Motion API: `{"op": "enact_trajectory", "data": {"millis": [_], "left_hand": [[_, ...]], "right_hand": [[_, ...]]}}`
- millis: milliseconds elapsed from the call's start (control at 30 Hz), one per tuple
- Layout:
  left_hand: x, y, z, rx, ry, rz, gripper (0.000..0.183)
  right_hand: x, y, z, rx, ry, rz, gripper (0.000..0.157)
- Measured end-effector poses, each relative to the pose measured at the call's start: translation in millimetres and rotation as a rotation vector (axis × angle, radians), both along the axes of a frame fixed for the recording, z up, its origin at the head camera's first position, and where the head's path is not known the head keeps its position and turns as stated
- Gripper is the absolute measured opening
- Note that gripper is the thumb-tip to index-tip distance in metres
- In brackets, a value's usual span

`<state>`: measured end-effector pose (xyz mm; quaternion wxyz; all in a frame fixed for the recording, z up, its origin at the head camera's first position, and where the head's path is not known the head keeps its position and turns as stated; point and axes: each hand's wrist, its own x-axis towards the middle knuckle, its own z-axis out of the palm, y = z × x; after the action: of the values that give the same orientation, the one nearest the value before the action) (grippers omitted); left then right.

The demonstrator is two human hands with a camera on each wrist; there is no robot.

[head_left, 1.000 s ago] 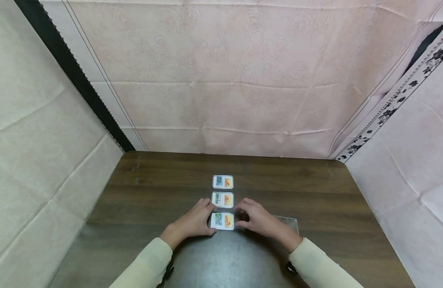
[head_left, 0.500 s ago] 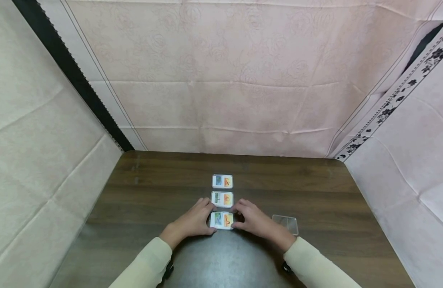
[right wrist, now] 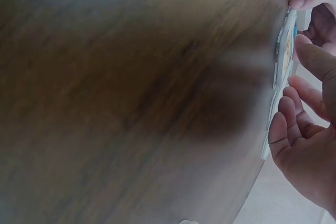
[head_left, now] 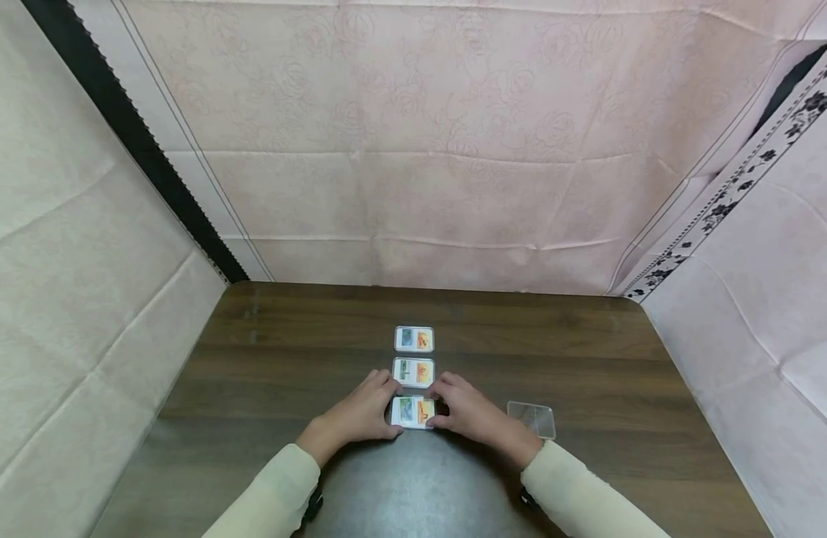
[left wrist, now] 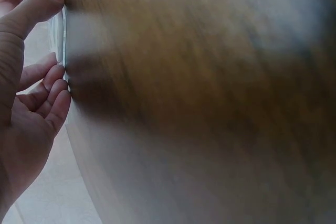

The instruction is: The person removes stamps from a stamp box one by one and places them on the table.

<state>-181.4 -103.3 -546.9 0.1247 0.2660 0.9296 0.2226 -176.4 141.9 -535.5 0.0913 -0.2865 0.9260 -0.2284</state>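
In the head view, a small picture card in a clear plastic case [head_left: 411, 412] lies flat on the table, with blue-green and orange pictures on white. My left hand [head_left: 361, 412] grips its left end, thumb at the near corner and forefinger at the far corner. At the opposite end, my right hand [head_left: 472, 411] holds the case the same way. Just beyond lie a second cased card [head_left: 414, 372] and a third cased card [head_left: 414, 339], lined up in a column. In the right wrist view, the case's thin edge [right wrist: 277, 61] shows beside the right thumb [right wrist: 315, 59].
A clear, shallow plastic box or lid [head_left: 534, 418] lies right of my right hand, partly behind the forearm. The brown wooden table [head_left: 305, 329] is bordered by pale cloth hangings [head_left: 413, 194] at the back and both sides.
My right hand has moved left, closing from beside the near card onto its right end. The clear plastic box now shows more fully. My left hand has stayed at the card's left end.
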Motion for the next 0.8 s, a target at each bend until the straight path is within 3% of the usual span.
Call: {"op": "enact_trajectory", "data": {"millis": [800], "left_hand": [[1.6,0.4,2.8,-0.009,0.012,-0.005,0.06]], "right_hand": [[0.1,-4.6,-4.6,0.014,-0.031,-0.01,0.031]]}}
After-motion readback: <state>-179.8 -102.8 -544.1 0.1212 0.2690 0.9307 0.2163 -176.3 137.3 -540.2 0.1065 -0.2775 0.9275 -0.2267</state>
